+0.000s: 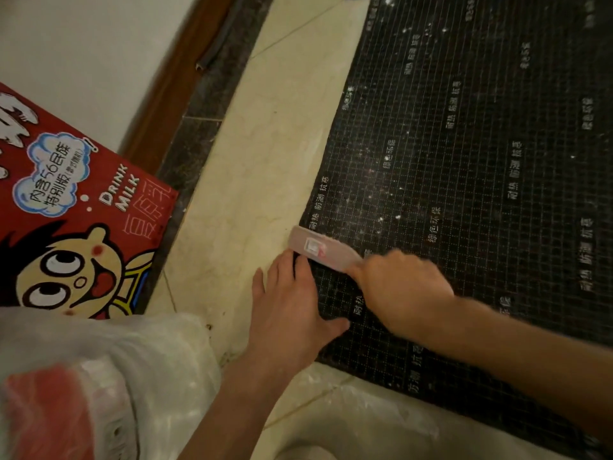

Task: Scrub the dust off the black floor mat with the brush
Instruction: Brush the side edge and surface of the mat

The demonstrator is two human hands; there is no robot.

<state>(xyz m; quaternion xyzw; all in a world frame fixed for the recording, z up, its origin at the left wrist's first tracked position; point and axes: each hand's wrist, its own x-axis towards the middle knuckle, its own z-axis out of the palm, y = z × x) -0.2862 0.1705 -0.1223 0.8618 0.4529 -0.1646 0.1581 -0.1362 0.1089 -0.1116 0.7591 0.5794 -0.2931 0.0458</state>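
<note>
Presently: right hand (403, 290) clenched round handle of brush (320, 249), light, rigid. Black floor mat (464, 180), thin, flexible, likely slides; left hand (292, 303) flat, pinning 7 o'clock edge.

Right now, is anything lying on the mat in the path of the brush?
Nothing visible blocks it. The brush, held by the right hand, lies at the mat's left edge, with only white dust specks ahead. The left hand rests flat on that edge, just behind the brush.
</note>
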